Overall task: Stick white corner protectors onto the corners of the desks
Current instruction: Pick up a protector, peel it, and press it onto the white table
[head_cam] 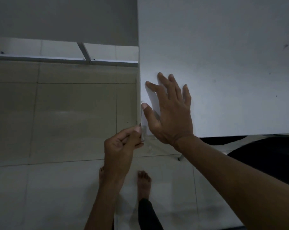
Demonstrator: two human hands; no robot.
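Both hands are at the desk's near-left corner: the right hand is laid flat with fingers spread on the top, and the left hand, at its seven o'clock, pinches the corner protector against the corner. The sticking step appears in hand; firm pressing on both faces is judged next. The protector looks small, pale and translucent, partly hidden.

Desk corner and blurred protector behind hands.
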